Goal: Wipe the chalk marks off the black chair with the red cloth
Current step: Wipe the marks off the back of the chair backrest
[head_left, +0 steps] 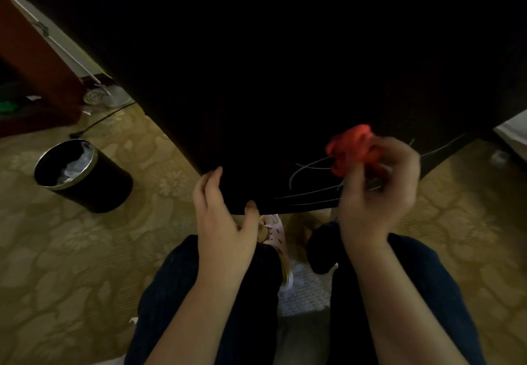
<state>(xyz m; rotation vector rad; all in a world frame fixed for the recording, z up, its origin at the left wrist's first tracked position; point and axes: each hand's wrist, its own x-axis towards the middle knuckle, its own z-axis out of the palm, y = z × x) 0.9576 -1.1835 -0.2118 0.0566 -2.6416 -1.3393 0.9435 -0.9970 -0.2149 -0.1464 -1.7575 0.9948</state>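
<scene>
At the near edge of the one chair (pixel 256 79), my left hand (pixel 219 216) gripped the rim, thumb on top. My right hand (pixel 376 193) clenched the one bunched cloth (pixel 350 147) over several chalk lines (pixel 308 197). One bin (pixel 97 193) on the floor held crumpled plastic.

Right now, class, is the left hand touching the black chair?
Touching. Head view: the left hand lays its thumb on the black chair, fingers along its edge.
</scene>
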